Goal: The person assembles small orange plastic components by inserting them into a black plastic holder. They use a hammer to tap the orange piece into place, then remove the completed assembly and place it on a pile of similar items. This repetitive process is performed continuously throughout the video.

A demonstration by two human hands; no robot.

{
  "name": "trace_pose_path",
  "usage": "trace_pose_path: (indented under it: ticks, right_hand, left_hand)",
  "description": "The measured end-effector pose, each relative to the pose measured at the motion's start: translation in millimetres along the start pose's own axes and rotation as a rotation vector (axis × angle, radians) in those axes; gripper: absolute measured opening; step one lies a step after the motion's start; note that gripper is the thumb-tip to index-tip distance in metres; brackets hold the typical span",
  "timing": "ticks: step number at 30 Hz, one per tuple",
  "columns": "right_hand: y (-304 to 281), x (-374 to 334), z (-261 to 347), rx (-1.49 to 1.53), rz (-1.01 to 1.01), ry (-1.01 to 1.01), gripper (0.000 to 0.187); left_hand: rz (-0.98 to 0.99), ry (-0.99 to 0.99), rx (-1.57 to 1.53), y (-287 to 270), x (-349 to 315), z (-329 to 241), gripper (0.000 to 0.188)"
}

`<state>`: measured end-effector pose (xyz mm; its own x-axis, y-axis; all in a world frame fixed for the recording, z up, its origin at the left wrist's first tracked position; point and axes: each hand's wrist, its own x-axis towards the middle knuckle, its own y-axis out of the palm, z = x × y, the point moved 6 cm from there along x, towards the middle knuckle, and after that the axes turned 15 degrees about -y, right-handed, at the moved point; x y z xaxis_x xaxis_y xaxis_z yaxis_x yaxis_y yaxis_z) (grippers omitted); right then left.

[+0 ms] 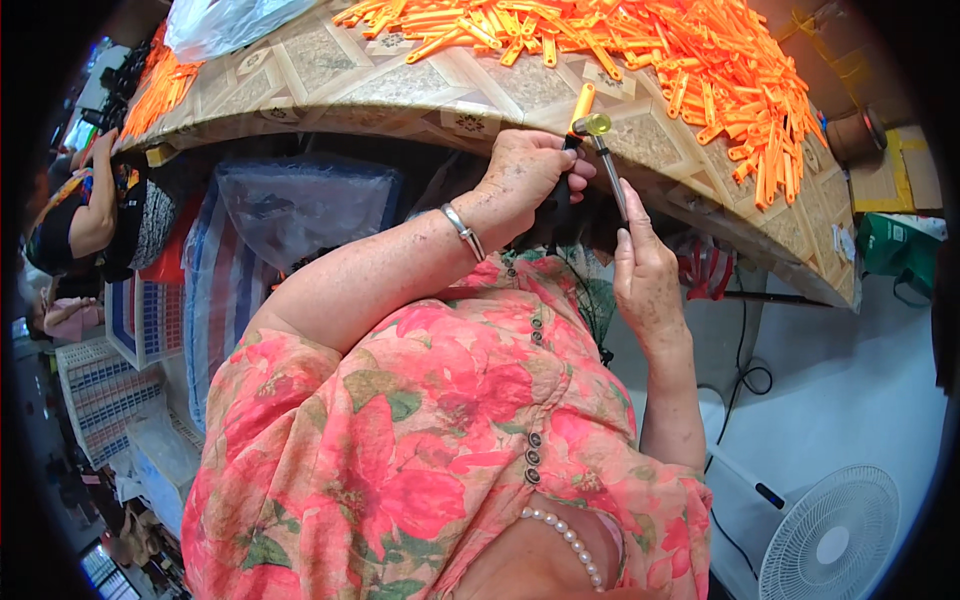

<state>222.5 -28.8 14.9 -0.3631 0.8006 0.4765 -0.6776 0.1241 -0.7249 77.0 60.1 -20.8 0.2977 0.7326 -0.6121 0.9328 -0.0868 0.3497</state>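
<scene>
At the near edge of the table [440,118], my left hand [525,172] pinches a slim orange plastic handle [584,100] with a dark part below it. The handle points upward, and its lower end is partly hidden by my fingers. My right hand [645,270] is closed on the shaft of a small hammer [606,160] with a yellowish, see-through head. The hammer head overlaps the handle in this view; I cannot tell whether they touch. A large heap of similar orange plastic handles [690,60] covers the table's far right.
A smaller orange pile [160,85] and a clear plastic bag [225,25] lie at the far left. Below the table are a striped bag [230,290] and crates [100,385]. A white fan [832,545] stands at lower right. Another person's arm [95,205] shows at left.
</scene>
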Motion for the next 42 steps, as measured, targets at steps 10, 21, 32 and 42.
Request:
trace_pose_path:
  ticks: [10,21,32,42]
  right_hand:
    - [1,2,2,0.023,0.003,0.023,0.053]
    - [6,-3,0,0.146,0.010,0.151,0.051]
    - [-121,-35,-79,0.003,-0.589,0.519,0.048]
    - [-182,-37,-166,-1.002,0.268,0.623,0.047]
  left_hand:
    - [0.022,0.037,-0.028,1,2,-1,0.012]
    - [0.021,0.013,-0.029,-1,-2,-1,0.013]
    - [0.195,0.151,0.145,3,-17,-9,0.017]
    - [0.116,0.774,0.983,39,-61,-40,0.022]
